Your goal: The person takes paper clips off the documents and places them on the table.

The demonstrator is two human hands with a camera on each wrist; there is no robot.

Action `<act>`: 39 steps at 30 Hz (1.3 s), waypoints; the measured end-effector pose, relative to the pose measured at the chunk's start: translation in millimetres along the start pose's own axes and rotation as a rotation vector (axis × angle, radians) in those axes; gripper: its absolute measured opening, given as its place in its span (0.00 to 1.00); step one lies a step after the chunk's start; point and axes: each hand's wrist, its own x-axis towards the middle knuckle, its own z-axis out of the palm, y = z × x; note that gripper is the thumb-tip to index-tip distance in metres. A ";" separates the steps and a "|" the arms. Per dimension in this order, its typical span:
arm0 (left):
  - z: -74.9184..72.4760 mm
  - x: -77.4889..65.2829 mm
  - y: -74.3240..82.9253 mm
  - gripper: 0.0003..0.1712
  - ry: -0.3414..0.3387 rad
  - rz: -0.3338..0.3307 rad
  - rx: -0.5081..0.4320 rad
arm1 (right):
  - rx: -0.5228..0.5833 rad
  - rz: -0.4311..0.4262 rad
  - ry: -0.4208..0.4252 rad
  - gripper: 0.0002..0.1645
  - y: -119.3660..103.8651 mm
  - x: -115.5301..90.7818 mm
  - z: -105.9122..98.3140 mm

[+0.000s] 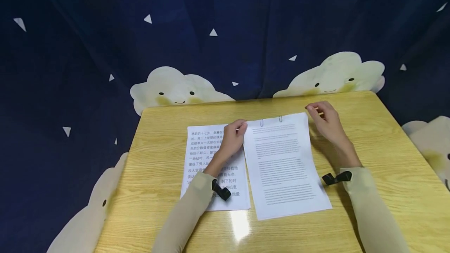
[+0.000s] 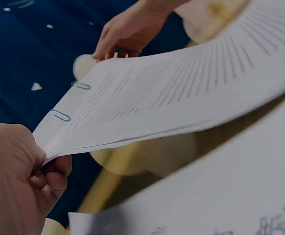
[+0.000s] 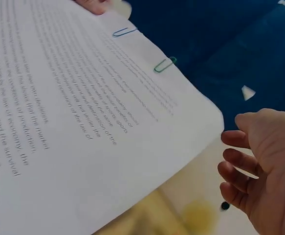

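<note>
My left hand (image 1: 233, 138) pinches the top left corner of a sheaf of printed paper (image 1: 284, 167), thumb on top and fingers curled beneath. Two paper clips sit along its top edge, a blue paper clip (image 2: 61, 115) nearer that hand and a green paper clip (image 2: 82, 86) farther along. The sheaf is raised at the top and bends down towards me. My right hand (image 1: 327, 124) hovers just off the top right corner, its fingers loosely bent and holding nothing. In the right wrist view its fingertips (image 3: 234, 139) are right by that corner.
A second stack of paper (image 1: 228, 204) with large Chinese characters lies on the wooden table (image 1: 158, 194), left of the sheaf and partly under my left forearm. Behind the table hangs a dark blue curtain (image 1: 246, 11) with white triangles and clouds.
</note>
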 end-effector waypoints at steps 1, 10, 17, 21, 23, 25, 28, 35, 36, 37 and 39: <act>-1.8 -0.6 2.9 0.14 0.015 -0.005 -0.010 | 0.016 -0.006 0.013 0.16 -7.6 1.2 -3.1; -25.5 -4.3 37.3 0.16 0.059 -0.081 -0.162 | 0.171 -0.071 0.082 0.13 -92.8 6.6 -33.5; -51.0 -10.6 78.8 0.14 -0.005 -0.063 -0.279 | 0.211 -0.155 0.107 0.10 -110.7 4.4 -41.5; -57.4 -14.2 88.9 0.13 -0.012 -0.027 -0.317 | 0.184 -0.202 0.100 0.08 -119.6 2.4 -39.2; -55.4 -14.2 84.2 0.14 -0.011 -0.019 -0.325 | 0.158 -0.217 0.089 0.07 -126.4 0.6 -37.8; -51.3 -14.0 77.9 0.15 -0.010 -0.011 -0.332 | 0.133 -0.241 0.078 0.07 -133.7 -1.3 -36.4; -46.1 -15.0 77.0 0.15 -0.022 0.010 -0.343 | 0.113 -0.287 0.056 0.07 -143.6 -3.4 -33.9; -45.3 -17.1 88.1 0.14 -0.051 -0.006 -0.354 | 0.016 -0.299 -0.007 0.11 -134.7 -3.8 -22.2; -46.3 -17.9 91.9 0.14 -0.057 -0.012 -0.354 | 0.006 -0.299 -0.020 0.11 -130.0 -3.4 -20.1; -47.3 -18.7 95.9 0.14 -0.063 -0.017 -0.353 | -0.002 -0.304 -0.034 0.11 -127.2 -3.3 -18.2; -49.2 -20.5 103.1 0.13 -0.069 -0.022 -0.350 | -0.011 -0.320 -0.058 0.11 -125.1 -3.3 -15.3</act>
